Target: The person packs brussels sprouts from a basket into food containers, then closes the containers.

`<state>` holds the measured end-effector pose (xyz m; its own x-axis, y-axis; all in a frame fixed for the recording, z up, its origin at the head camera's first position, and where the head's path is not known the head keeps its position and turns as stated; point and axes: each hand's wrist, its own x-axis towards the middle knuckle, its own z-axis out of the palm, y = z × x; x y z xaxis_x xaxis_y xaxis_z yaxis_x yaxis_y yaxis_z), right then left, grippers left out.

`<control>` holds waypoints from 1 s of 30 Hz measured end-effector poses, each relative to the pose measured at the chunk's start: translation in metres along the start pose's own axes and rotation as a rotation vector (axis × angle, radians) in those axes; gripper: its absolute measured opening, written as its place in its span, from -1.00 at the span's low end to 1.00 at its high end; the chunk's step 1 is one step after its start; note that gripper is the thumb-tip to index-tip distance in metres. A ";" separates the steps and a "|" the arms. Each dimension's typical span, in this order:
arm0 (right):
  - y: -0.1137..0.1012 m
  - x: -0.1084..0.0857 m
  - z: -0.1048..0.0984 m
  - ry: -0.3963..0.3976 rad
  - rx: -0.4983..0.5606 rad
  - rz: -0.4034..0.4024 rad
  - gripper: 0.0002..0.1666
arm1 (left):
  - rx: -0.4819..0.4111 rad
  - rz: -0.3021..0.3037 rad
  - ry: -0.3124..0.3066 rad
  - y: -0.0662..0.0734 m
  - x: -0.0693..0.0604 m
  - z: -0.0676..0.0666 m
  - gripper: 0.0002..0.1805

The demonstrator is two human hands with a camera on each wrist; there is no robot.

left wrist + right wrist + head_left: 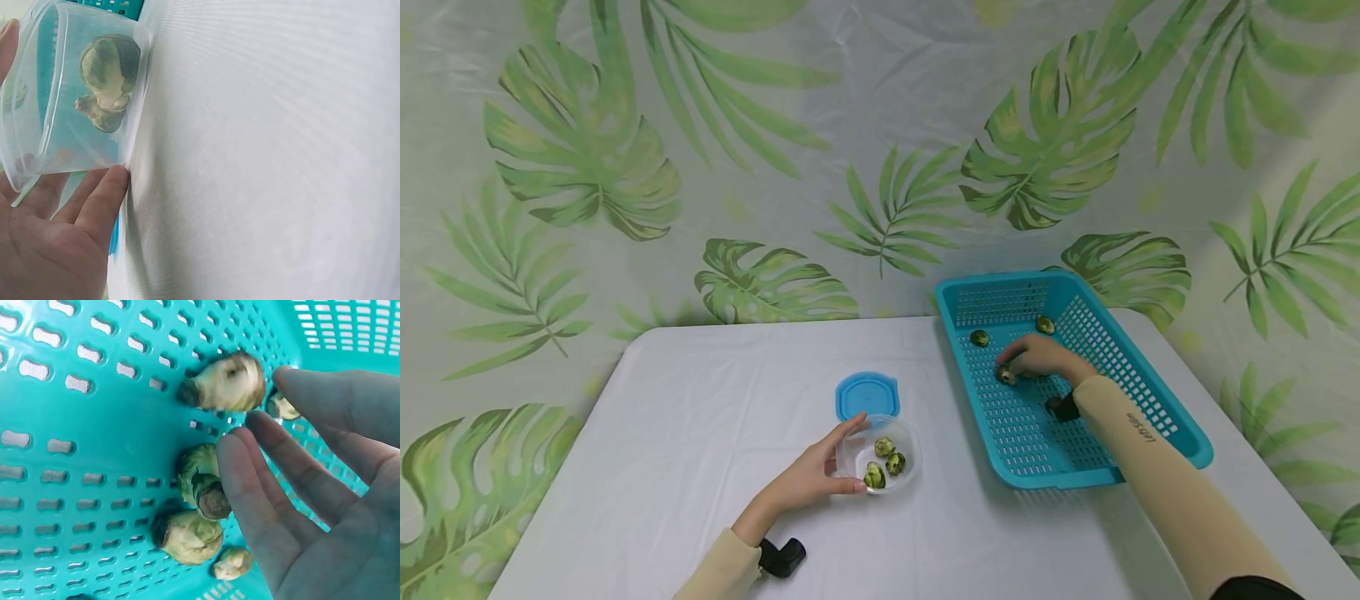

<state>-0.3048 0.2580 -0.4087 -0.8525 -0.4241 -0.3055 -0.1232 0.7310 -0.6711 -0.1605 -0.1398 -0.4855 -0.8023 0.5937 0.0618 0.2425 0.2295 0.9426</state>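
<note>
A clear round container stands on the white cloth with three small green sprouts in it. Thumb and fingers of my left hand grip it around its left side. My right hand is inside the blue basket, fingers apart and slightly bent, with nothing held between them. One sprout lies by its fingertips in the head view. Several sprouts show near the fingers in the right wrist view, one pale and blurred.
Behind the container lies a blue lid, flat on the white tablecloth. Two more sprouts, one left and one right, lie toward the far end of the basket. A leaf-patterned sheet hangs behind the table.
</note>
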 end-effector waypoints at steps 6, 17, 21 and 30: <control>-0.002 0.005 0.005 -0.024 -0.129 -0.074 -0.64 | -0.004 0.002 -0.001 0.001 0.000 0.000 0.01; -0.004 0.003 0.009 -0.053 -0.012 -0.051 -0.64 | 0.009 0.009 -0.001 0.001 0.001 0.000 -0.01; -0.001 0.002 0.008 -0.042 0.042 -0.048 -0.62 | 0.012 0.011 -0.001 0.001 0.001 -0.001 -0.02; 0.001 -0.003 0.003 -0.030 0.159 -0.064 -0.65 | 0.007 0.019 -0.002 0.000 0.000 -0.001 -0.02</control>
<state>-0.3010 0.2580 -0.4109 -0.8299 -0.4842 -0.2772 -0.0926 0.6094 -0.7874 -0.1609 -0.1402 -0.4857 -0.7961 0.6000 0.0791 0.2617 0.2235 0.9389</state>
